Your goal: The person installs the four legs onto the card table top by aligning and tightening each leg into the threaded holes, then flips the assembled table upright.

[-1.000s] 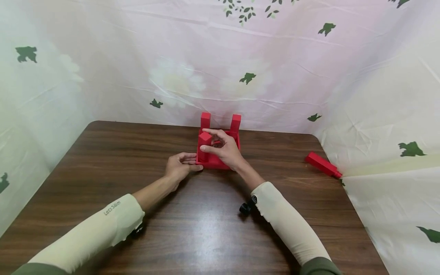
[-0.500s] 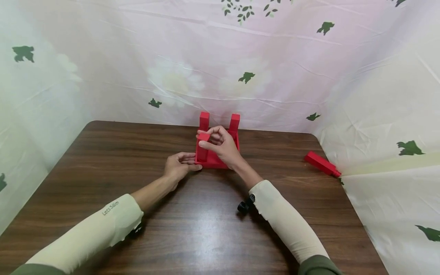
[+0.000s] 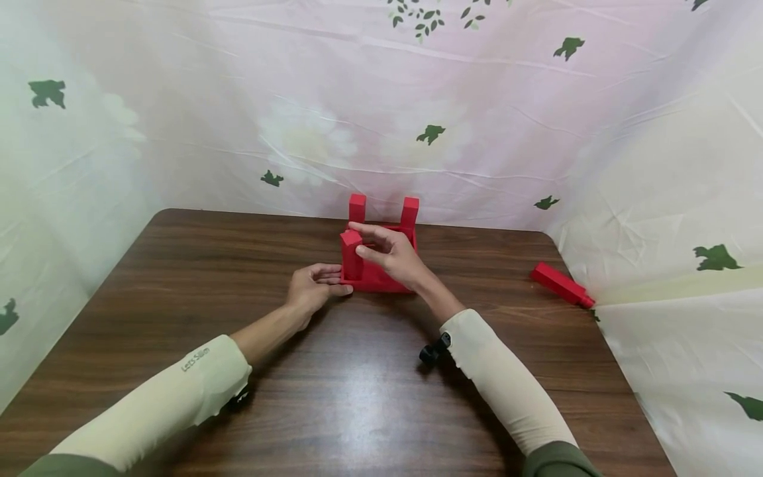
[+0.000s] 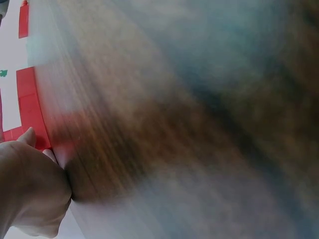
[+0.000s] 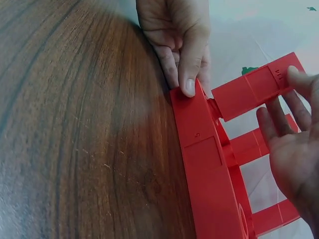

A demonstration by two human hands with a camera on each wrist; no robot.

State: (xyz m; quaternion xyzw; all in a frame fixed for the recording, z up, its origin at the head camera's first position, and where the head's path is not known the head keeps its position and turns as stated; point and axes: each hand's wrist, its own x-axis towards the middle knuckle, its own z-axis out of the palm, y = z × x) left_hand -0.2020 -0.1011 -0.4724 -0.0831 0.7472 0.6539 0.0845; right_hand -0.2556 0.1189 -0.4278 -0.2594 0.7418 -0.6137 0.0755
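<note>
Head view: by the worktop's [image 3: 286, 411] far edge, left fingers [image 3: 326, 269] grip the red base [image 3: 381, 283], right fingers [image 3: 372, 230] a seemingly half-seated post [image 3: 352, 260]; two far posts [image 3: 357, 208] stand, a loose post [image 3: 559, 283] remains by the right edge.

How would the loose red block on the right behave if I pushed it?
The block would probably slide rather than roll, since its sides look flat. It seems stiff, with straight edges. Pushed toward the curtain, it might slip off: its peg lies near the table's edge.
</note>
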